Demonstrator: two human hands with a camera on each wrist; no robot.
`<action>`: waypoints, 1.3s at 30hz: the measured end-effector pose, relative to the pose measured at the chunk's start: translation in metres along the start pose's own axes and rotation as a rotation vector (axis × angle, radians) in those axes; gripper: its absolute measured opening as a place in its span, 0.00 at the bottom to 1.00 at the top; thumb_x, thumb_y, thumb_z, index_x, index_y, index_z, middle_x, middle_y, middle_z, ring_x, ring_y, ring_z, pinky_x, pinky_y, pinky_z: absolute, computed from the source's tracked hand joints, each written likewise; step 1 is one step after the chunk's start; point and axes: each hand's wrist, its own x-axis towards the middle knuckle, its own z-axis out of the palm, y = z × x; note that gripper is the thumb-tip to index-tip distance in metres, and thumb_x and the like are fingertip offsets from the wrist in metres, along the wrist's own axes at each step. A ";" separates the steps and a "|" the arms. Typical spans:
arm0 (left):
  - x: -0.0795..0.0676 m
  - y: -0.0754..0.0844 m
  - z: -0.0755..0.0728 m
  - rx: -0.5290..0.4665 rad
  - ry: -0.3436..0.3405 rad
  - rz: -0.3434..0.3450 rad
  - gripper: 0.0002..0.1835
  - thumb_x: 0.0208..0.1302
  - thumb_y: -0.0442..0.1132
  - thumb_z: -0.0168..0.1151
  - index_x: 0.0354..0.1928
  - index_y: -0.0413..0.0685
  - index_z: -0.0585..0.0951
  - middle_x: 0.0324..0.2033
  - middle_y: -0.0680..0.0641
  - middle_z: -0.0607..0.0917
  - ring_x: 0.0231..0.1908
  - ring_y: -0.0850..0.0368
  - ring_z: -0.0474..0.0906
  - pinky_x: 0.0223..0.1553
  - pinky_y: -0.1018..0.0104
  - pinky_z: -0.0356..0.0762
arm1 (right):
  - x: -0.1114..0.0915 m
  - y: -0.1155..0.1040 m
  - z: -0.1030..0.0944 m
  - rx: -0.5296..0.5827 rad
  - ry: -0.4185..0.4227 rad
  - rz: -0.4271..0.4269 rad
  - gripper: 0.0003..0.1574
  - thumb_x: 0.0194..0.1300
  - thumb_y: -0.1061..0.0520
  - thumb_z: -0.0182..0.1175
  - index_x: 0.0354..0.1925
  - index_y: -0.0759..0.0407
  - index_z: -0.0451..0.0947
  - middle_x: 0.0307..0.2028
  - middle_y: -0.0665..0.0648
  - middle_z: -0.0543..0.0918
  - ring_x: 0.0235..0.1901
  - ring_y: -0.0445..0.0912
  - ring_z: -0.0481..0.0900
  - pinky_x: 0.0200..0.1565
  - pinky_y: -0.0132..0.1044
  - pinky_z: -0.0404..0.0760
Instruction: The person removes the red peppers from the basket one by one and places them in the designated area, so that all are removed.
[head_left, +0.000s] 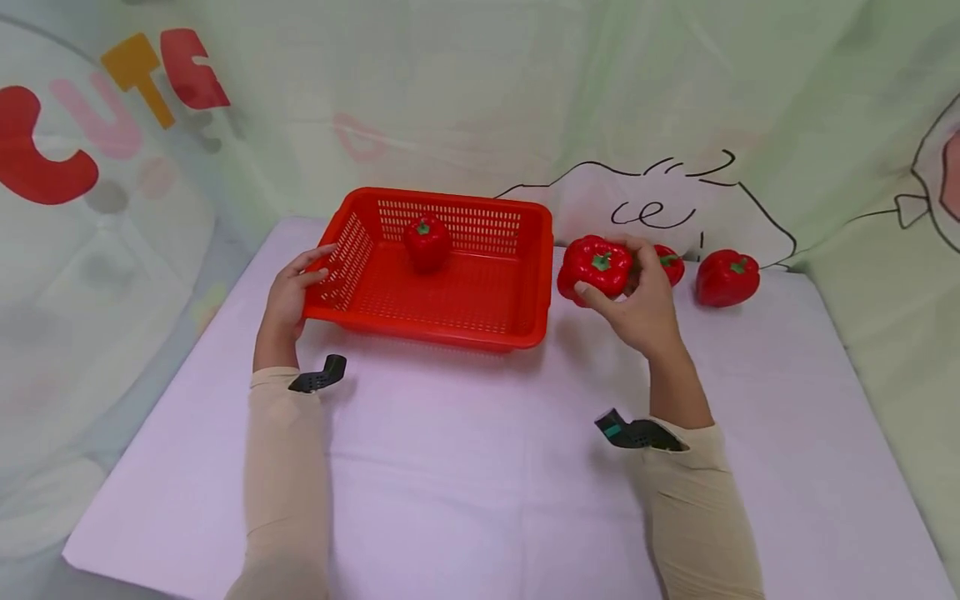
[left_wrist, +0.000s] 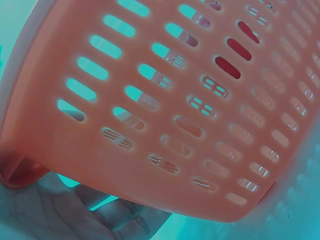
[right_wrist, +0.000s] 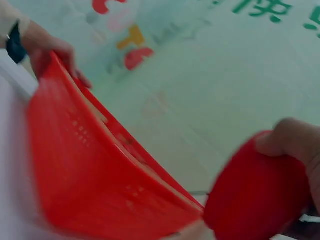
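Observation:
A red plastic basket (head_left: 420, 327) with slotted walls stands on the table, one red bell pepper (head_left: 427, 244) inside it towards the back. My left hand (head_left: 288, 292) grips the basket's left rim, fingers reaching over the edge; in the left wrist view the slotted wall (left_wrist: 150, 100) hides part of that hand (left_wrist: 75, 215). Just beyond the basket's right end, my right hand (head_left: 637, 304) holds another red bell pepper (head_left: 595, 265), its green stem facing the head camera. The right wrist view shows this pepper (right_wrist: 257, 190) close to the basket rim, thumb across its top.
Behind my right hand a bell pepper (head_left: 670, 265) is partly hidden, and a further one (head_left: 727, 277) lies to its right near the table's back edge. A pale cloth covers the table (head_left: 450, 467). A printed curtain (head_left: 450, 100) hangs behind.

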 end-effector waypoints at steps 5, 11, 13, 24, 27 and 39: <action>-0.001 0.001 0.000 0.009 0.001 -0.003 0.21 0.73 0.43 0.51 0.64 0.71 0.76 0.70 0.51 0.66 0.62 0.54 0.67 0.51 0.66 0.81 | 0.001 0.022 -0.028 -0.100 -0.219 0.030 0.53 0.52 0.58 0.75 0.69 0.55 0.58 0.67 0.59 0.67 0.66 0.55 0.65 0.54 0.55 0.82; -0.002 0.001 0.002 0.003 0.007 0.002 0.21 0.73 0.42 0.50 0.64 0.71 0.76 0.70 0.50 0.65 0.62 0.54 0.67 0.52 0.65 0.80 | 0.004 0.049 -0.032 -0.120 -0.405 0.096 0.53 0.52 0.54 0.76 0.69 0.57 0.58 0.65 0.65 0.67 0.67 0.62 0.62 0.52 0.59 0.83; -0.002 0.000 0.002 0.004 0.008 0.003 0.21 0.73 0.42 0.49 0.64 0.70 0.76 0.71 0.50 0.65 0.62 0.54 0.67 0.53 0.64 0.80 | 0.006 0.057 -0.027 -0.113 -0.426 0.109 0.53 0.52 0.53 0.76 0.68 0.57 0.58 0.65 0.65 0.67 0.68 0.62 0.62 0.52 0.59 0.82; -0.003 0.001 0.004 -0.009 0.013 0.008 0.21 0.73 0.41 0.50 0.65 0.69 0.76 0.71 0.50 0.65 0.65 0.51 0.66 0.56 0.60 0.78 | 0.010 0.080 -0.017 -0.082 -0.441 0.187 0.56 0.54 0.49 0.75 0.72 0.57 0.54 0.68 0.65 0.64 0.69 0.62 0.59 0.56 0.60 0.80; -0.003 0.001 0.004 -0.009 0.012 0.006 0.21 0.73 0.42 0.50 0.64 0.69 0.76 0.71 0.50 0.65 0.64 0.51 0.66 0.55 0.61 0.78 | 0.009 0.081 -0.016 -0.076 -0.432 0.209 0.58 0.53 0.48 0.75 0.72 0.56 0.53 0.68 0.65 0.63 0.69 0.62 0.59 0.56 0.59 0.80; -0.003 -0.001 0.004 0.010 0.021 0.007 0.21 0.73 0.42 0.50 0.64 0.71 0.76 0.71 0.51 0.65 0.63 0.53 0.67 0.52 0.64 0.80 | 0.010 0.086 -0.016 -0.063 -0.455 0.238 0.63 0.52 0.47 0.75 0.75 0.55 0.49 0.69 0.65 0.62 0.70 0.61 0.58 0.58 0.60 0.78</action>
